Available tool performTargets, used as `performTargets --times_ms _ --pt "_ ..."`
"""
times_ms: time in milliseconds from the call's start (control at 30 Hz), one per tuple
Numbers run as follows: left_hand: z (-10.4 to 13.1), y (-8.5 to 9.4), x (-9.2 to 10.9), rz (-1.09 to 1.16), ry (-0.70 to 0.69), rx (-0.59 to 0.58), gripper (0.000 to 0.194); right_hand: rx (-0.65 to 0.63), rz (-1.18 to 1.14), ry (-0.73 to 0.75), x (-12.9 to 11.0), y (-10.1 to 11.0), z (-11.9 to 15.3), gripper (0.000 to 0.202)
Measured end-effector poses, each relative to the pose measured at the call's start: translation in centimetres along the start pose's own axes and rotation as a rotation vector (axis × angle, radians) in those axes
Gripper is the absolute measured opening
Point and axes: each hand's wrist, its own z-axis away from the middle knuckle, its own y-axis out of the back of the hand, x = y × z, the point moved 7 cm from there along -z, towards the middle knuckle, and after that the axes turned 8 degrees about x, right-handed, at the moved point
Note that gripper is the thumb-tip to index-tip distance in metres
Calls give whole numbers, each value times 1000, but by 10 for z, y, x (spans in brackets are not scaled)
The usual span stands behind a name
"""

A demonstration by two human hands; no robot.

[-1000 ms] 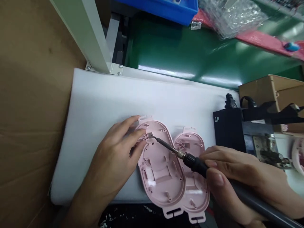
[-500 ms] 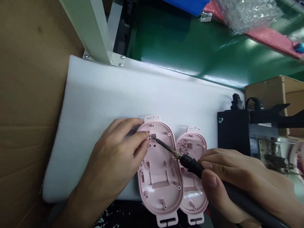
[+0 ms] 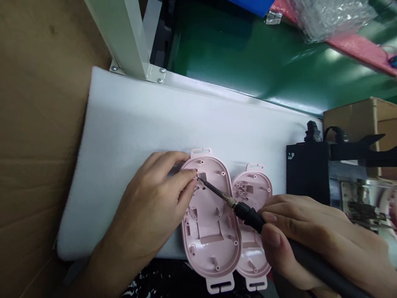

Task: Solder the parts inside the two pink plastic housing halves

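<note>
A pink plastic shell lies open side up, showing posts, ribs and a small square recess inside. My left hand reaches over its left rim, thumb and index finger pinched close together beside small posts near the top. Whatever sits between those fingertips is too small to make out. My right hand grips a soldering iron by its black handle. The iron's dark tip points down into the shell, right at my left fingertips. Partly under the iron, a second pink shell lies to the right.
White padding covers the bench. A black box with plugs stands at right, beside a metal fixture and a cardboard box. A pale metal post rises at the back, before a green surface. Cardboard borders the left.
The whole view has shifted slightly. The iron's tip has moved a little left relative to the shell, closer to the left fingertips. Both hands keep their holds.
</note>
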Motion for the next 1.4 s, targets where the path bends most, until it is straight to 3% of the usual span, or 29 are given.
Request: performTargets --times_ms 1000,1133,1400 --pt "-1 -1 1 -18 -1 2 15 7 56 -3 -1 1 2 5" --pt "0 0 2 -23 -2 -3 15 -5 117 -37 3 -2 0 21" --pt "1 0 1 -30 3 -9 15 24 85 6 3 2 5 5"
